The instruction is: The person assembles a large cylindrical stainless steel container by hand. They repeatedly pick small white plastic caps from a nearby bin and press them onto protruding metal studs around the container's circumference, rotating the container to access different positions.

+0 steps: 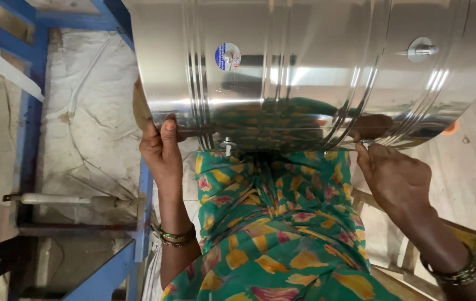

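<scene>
Across the upper frame, a shiny steel drum (316, 61) lies sideways, left hand (161, 147) gripping its lower edge, right hand (396, 178) pinching a small fitting (367, 143) beneath.

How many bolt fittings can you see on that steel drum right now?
3. One on the steel drum at upper right, one beside the round sticker, one at the lower edge near the left hand. Others may be hidden on the far side.
</scene>
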